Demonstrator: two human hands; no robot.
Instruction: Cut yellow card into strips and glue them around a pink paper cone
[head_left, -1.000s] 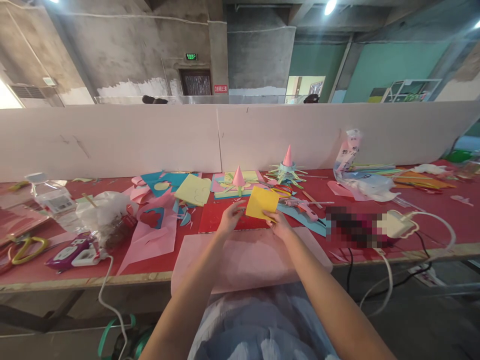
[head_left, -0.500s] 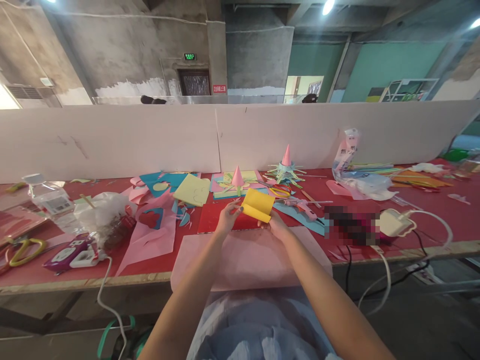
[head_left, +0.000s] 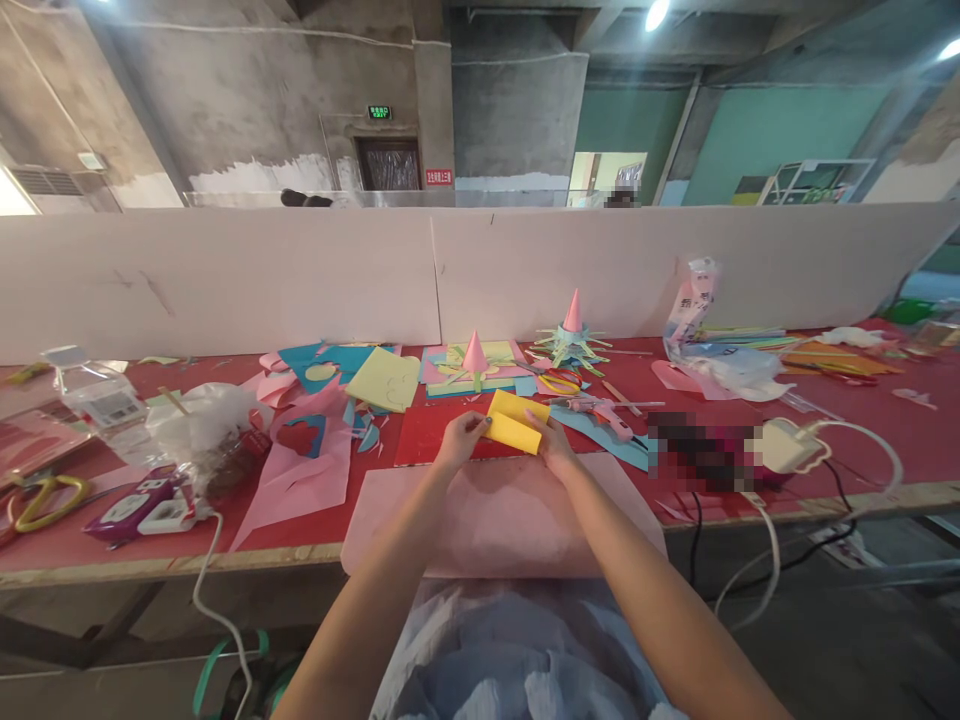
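Observation:
A small yellow sheet of paper [head_left: 517, 432], bent over with its near edge curled up, is between my two hands above the red board [head_left: 424, 437]. My left hand [head_left: 463, 438] pinches its left end, thumb and fingers closed. At the right end my right hand [head_left: 551, 440] grips the paper, fingers on its near and far sides. Just behind stands a pink paper cone [head_left: 475, 352] with green strips at its base. A glue gun [head_left: 611, 415] and yellow-handled scissors [head_left: 561, 382] lie to the right of my right hand.
A second pink cone [head_left: 574, 312] stands on fringed paper farther back. Left are a yellow card [head_left: 385, 380], pink paper scraps [head_left: 300, 490], a wrapped drink cup [head_left: 214, 440], a plastic bottle [head_left: 101, 395] and a power strip [head_left: 139, 505]. A white charger [head_left: 791, 445] with cables lies right. A white partition [head_left: 300, 280] stands behind.
The yellow paper's near part has been folded up further over the sheet. My right fingers have moved up onto its right end, and my left hand has lowered slightly.

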